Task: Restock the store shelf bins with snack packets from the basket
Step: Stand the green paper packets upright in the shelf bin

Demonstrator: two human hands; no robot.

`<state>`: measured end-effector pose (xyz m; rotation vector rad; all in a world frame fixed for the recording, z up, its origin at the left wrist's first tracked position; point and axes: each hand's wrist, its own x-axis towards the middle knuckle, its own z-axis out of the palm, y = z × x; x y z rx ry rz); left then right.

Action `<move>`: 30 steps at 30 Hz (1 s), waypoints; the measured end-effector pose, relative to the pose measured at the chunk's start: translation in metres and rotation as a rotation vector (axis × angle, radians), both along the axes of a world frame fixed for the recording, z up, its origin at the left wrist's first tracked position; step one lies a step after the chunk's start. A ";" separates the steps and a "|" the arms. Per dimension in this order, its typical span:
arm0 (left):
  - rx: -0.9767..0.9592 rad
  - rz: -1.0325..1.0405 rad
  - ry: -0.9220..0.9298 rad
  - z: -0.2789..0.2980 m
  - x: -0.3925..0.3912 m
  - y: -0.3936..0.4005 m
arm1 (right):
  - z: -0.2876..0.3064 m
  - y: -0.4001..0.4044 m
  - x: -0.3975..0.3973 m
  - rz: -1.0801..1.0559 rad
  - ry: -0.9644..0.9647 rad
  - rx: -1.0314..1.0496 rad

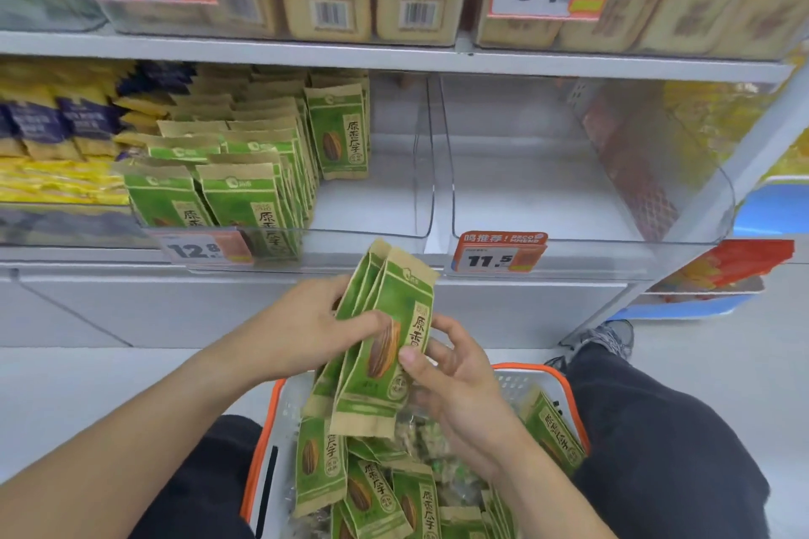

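A small stack of green-and-tan snack packets [385, 346] is held upright above the basket, in front of the shelf. My left hand [306, 324] grips the stack from the left with the thumb across its front. My right hand [455, 381] pinches its right edge, thumb on the front packet. Below, a white basket with an orange rim [262, 442] sits between my knees with several more of the same packets [372, 495]. On the shelf, a clear bin [372, 206] holds rows of matching packets [245, 171] on its left side; its right side is bare.
To the right stands a second clear bin [591, 188] with an 11.5 price tag [499, 254]. Yellow and blue packets [57, 144] fill the bin at left. Tan boxes [372, 0] line the upper shelf. My shoe [608, 339] rests on the floor at right.
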<state>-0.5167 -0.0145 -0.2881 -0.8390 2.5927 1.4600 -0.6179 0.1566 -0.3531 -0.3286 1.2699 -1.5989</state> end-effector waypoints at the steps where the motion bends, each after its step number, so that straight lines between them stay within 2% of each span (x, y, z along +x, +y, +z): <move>1: 0.037 0.039 0.048 0.000 0.002 -0.004 | 0.003 -0.005 -0.001 -0.012 0.019 -0.002; 3: 0.097 0.073 0.106 0.000 0.006 -0.013 | 0.008 -0.016 -0.003 -0.022 0.125 0.012; 6: 0.224 0.002 0.113 0.004 0.011 -0.021 | 0.016 -0.028 -0.001 0.064 0.323 0.047; 9: 0.192 -0.048 0.139 0.006 0.017 -0.027 | 0.025 -0.035 0.003 0.132 0.427 0.037; 12: 0.029 -0.072 0.196 0.010 0.018 -0.032 | 0.039 -0.046 -0.002 0.141 0.555 0.038; 17: -0.236 -0.067 0.261 0.020 0.018 -0.043 | 0.067 -0.064 -0.008 0.056 0.655 -0.030; 20: -0.343 0.032 0.422 0.022 0.018 -0.052 | 0.095 -0.079 -0.014 -0.108 0.896 -0.057; 22: -0.568 0.132 0.512 0.020 0.014 -0.061 | 0.111 -0.091 -0.024 -0.243 1.019 -0.101; 25: -0.847 0.319 0.442 0.010 0.007 -0.077 | 0.121 -0.117 -0.046 -0.248 1.131 -0.080; 28: -0.943 0.367 0.283 -0.002 0.001 -0.083 | 0.105 -0.155 -0.064 -0.144 1.076 0.058; 30: -0.970 0.367 0.244 -0.004 0.000 -0.084 | 0.089 -0.179 -0.068 -0.141 1.027 0.143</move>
